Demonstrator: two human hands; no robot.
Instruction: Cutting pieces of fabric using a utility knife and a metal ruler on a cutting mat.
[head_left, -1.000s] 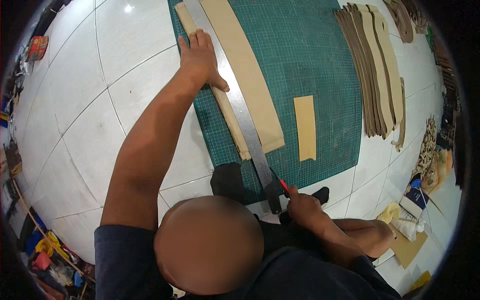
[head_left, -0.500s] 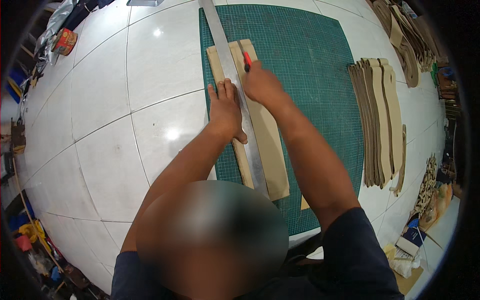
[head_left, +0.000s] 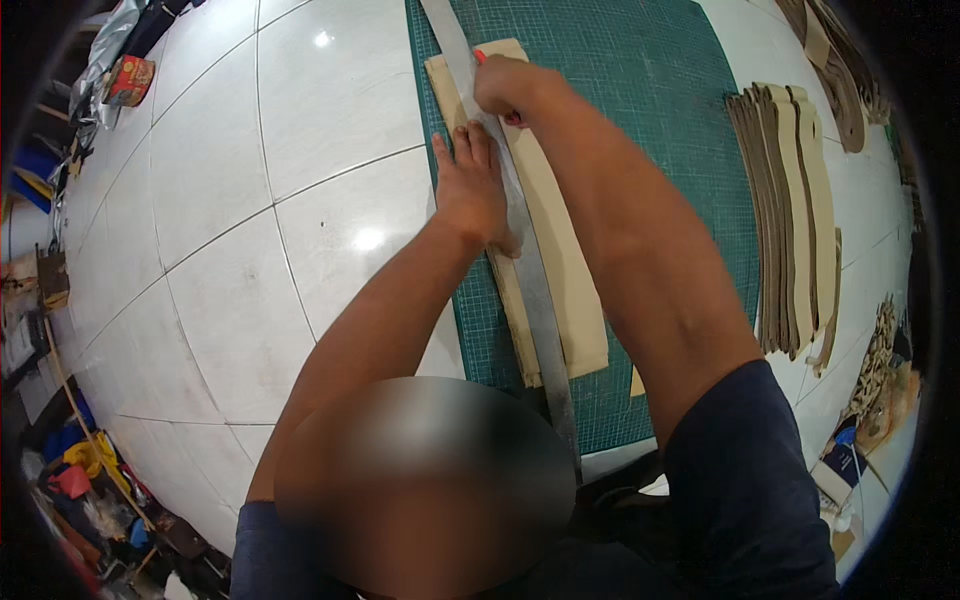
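In the head view, I'm watching a person working over a green cutting mat (head_left: 660,60) that is lying on the white tiled floor (head_left: 220,180). A long beige piece (head_left: 575,290) is lying on the mat's left part, and a metal ruler (head_left: 540,300) is running lengthwise over it, reaching beyond both its ends. The left hand (head_left: 472,190) is lying flat over the beige piece and the ruler's edge, its grip spread, fingers apart, the thumb touching the metal. Just ahead, near the beige piece's far end, the right hand (head_left: 505,88) is holding a red cutter (head_left: 480,57) beside the ruler; that grip is clamped around the handle, and I cannot make out the blade. A small yellowish piece (head_left: 637,383) is showing beside the right arm. Beige and brown strips (head_left: 795,220) are lying together by the mat's right edge.
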